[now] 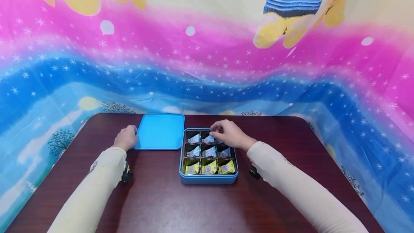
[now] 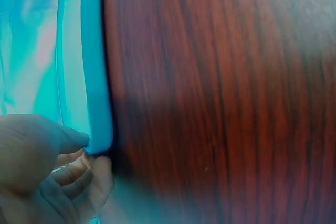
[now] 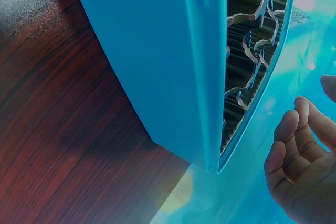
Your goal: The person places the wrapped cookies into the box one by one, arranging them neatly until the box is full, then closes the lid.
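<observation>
On the left of the table lies a square blue lid (image 1: 160, 131), inner side up. My left hand (image 1: 127, 137) pinches its edge; the left wrist view shows the thumb over a corner of the rim and fingers below. Right of the lid stands an open blue tin box (image 1: 208, 180) with a dark divided tray (image 3: 247, 51). Small wedge-shaped packets fill its compartments: yellow packets (image 1: 209, 167) in the front row, pale blue packets (image 1: 209, 151) behind. My right hand (image 1: 229, 133) hovers over the back right of the box, fingers loosely bent and holding nothing, partly hiding the packets there.
Both things rest on a dark red-brown wooden table (image 1: 181, 208) with rounded far corners. A printed cloth (image 1: 207, 64) in pink and blue hangs behind the table and along its sides. My sleeved forearms reach in from both front corners.
</observation>
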The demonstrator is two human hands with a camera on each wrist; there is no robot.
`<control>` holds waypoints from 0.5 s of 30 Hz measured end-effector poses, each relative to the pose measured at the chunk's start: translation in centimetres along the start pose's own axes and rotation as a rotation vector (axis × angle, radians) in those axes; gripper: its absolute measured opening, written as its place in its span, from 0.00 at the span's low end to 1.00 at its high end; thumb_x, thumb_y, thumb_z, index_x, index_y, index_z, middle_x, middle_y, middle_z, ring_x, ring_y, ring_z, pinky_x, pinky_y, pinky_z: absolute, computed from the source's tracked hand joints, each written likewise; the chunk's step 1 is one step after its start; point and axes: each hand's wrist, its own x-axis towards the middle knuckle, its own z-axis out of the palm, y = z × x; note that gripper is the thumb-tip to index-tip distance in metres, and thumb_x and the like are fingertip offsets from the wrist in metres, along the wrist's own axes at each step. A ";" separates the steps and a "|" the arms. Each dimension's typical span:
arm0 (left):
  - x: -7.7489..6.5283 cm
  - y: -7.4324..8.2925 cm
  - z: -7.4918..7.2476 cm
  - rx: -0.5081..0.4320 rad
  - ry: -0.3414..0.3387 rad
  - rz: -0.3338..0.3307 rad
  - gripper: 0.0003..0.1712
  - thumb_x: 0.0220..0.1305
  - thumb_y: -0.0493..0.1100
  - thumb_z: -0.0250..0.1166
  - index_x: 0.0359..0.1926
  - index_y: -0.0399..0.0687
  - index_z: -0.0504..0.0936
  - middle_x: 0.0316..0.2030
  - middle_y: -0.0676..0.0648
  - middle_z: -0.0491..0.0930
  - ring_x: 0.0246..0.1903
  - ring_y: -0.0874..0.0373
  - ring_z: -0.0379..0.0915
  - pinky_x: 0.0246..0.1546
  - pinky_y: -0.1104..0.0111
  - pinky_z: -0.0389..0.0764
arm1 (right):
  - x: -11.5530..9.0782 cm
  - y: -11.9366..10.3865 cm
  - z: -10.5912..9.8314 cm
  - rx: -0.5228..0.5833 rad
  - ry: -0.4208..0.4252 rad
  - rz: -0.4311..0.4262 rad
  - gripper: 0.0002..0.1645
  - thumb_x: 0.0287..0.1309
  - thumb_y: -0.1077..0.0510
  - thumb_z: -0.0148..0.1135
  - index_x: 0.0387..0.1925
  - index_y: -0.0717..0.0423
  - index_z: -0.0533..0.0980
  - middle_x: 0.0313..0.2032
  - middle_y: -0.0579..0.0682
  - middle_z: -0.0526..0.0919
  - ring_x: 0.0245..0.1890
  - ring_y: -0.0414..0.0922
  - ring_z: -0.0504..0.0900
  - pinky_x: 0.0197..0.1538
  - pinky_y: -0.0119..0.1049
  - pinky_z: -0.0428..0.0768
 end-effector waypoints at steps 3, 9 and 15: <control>-0.1 0.1 -0.5 -0.005 -0.021 0.010 0.09 0.70 0.32 0.47 0.30 0.37 0.68 0.23 0.44 0.65 0.25 0.50 0.64 0.30 0.60 0.69 | 0.0 -0.1 -0.1 -0.001 -0.001 -0.003 0.20 0.71 0.53 0.59 0.57 0.61 0.80 0.34 0.61 0.84 0.23 0.41 0.74 0.35 0.37 0.74; -0.5 0.2 -1.4 -0.037 -0.061 0.029 0.13 0.67 0.30 0.47 0.24 0.43 0.64 0.18 0.49 0.61 0.21 0.54 0.65 0.26 0.65 0.71 | 0.0 -0.1 -0.1 0.000 0.001 0.001 0.20 0.71 0.53 0.59 0.57 0.61 0.80 0.34 0.60 0.84 0.23 0.41 0.74 0.34 0.37 0.74; -0.9 -0.5 -2.4 -0.108 -0.077 0.022 0.19 0.65 0.28 0.47 0.19 0.48 0.59 0.16 0.54 0.55 0.16 0.60 0.63 0.26 0.67 0.80 | -0.1 -0.2 0.1 0.002 -0.010 0.005 0.20 0.71 0.53 0.59 0.57 0.60 0.80 0.32 0.58 0.84 0.22 0.41 0.72 0.34 0.37 0.73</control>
